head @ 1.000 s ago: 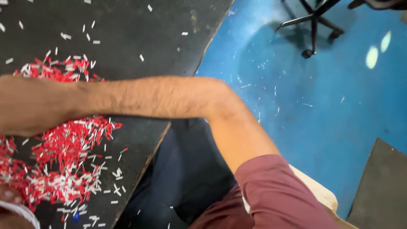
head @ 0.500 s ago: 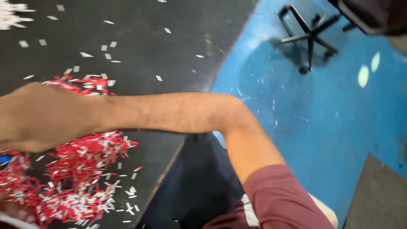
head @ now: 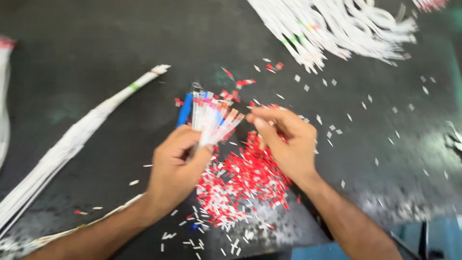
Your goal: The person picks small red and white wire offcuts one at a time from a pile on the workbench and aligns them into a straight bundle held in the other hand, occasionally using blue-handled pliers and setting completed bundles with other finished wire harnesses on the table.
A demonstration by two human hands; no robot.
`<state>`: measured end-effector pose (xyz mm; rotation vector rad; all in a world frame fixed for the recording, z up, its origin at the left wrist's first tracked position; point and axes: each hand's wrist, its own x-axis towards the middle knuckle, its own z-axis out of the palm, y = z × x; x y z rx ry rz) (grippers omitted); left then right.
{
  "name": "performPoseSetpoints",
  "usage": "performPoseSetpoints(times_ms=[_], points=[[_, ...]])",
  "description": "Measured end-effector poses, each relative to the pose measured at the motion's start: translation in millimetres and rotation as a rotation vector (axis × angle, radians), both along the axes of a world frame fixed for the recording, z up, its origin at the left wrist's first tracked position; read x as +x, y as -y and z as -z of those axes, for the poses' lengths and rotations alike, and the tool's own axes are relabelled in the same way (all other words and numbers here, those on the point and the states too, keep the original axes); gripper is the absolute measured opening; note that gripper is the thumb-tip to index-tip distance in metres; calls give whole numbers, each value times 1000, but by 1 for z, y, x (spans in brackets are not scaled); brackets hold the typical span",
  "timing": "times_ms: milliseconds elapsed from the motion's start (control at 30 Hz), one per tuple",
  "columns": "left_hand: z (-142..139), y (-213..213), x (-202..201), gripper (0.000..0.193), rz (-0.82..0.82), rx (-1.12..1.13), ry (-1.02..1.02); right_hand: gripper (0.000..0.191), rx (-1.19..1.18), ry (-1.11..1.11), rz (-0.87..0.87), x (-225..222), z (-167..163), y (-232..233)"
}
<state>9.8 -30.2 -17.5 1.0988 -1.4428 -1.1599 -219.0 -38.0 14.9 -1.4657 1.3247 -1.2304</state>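
The left hand (head: 175,161) grips a fanned bunch of white strips (head: 211,118) just above the red-and-white scrap pile (head: 240,180); the right hand (head: 286,139) hovers over the pile, fingers (head: 262,118) narrowed and touching the strip tips; a bound white bundle (head: 72,139) lies well left of the pile

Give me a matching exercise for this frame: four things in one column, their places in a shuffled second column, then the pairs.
Things:
1. left hand
2. right hand
3. pile of red and white bits
4. long white bundle

Places:
A. on the table between and below the hands
B. lying slantwise at the left
C. gripping a fan of white strips
D. fingertips by the strips' tips

Pairs: 1-C, 2-D, 3-A, 4-B
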Motion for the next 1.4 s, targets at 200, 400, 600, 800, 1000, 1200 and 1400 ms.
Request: performPoseSetpoints(times_ms=[200, 400, 600, 800, 1000, 1200, 1400], points=[[-1, 0, 0, 21, 61, 102, -77, 21, 117, 133, -13, -5, 9, -6], [-4, -1, -1, 22, 92, 135, -19, 22, 138, 264, -76, -15, 12, -2], [3, -1, -2, 19, 121, 127, -83, 21, 143, 293, -61, -14, 12, -2], [3, -1, -2, 18, 121, 119, -80, 21, 147, 273, -53, -15, 11, -1], [4, 0, -3, 20, 122, 143, -103, 20, 129, 245, -62, -15, 11, -1], [6, 0, -4, 20, 107, 148, -116, 20, 128, 212, -67, -18, 15, -2], [6, -1, -3, 20, 97, 87, -116, 20, 218, 193, -144, -14, 15, -2]])
